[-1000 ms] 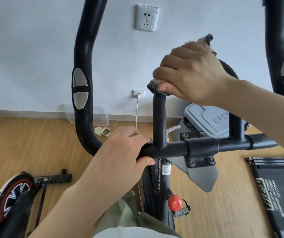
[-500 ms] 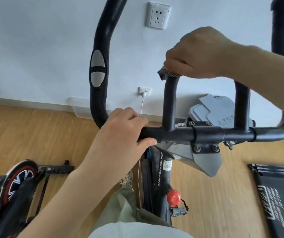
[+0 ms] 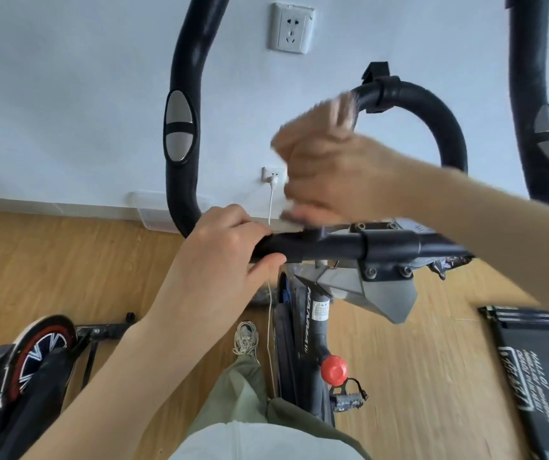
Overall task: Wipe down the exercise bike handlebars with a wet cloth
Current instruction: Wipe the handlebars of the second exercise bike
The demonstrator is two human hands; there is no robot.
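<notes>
The black handlebars have a horizontal crossbar point(image 3: 333, 247), a curved inner loop point(image 3: 432, 114) and two tall outer grips point(image 3: 183, 78). My left hand point(image 3: 220, 257) is closed around the crossbar's left end. My right hand point(image 3: 333, 171) is motion-blurred and fisted low on the inner loop's left upright, just above the crossbar. The cloth point(image 3: 294, 216) shows only as a pale blur under that fist; the rest is hidden in the hand.
Below are the bike frame, a red knob point(image 3: 334, 368) and a pedal point(image 3: 349, 396). A second bike's wheel point(image 3: 34, 353) stands at lower left, a black mat point(image 3: 532, 360) at right. A wall socket point(image 3: 291, 28), a plugged white cable point(image 3: 270, 207) and a clear box point(image 3: 153, 214) line the wall.
My right hand has slid with the cloth from the top of the inner upright down to just above the crossbar, baring the loop's top. My left hand keeps its grip.
</notes>
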